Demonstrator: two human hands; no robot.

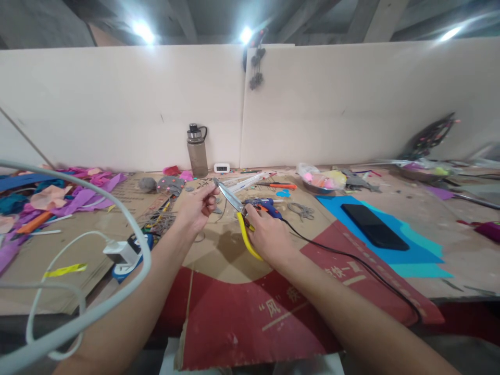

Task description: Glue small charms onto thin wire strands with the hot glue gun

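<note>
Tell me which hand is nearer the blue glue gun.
Right. The right hand sits just in front of the glue gun, gripping the yellow-handled scissors; the left hand is farther off to its left, by the blade tip.

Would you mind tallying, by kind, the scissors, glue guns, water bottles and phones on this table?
Scissors: 1
Glue gun: 1
Water bottle: 1
Phone: 1
Total: 4

Bright overhead lamps glaring – soft shadows, edges warped (foreground cable blurred).
</note>
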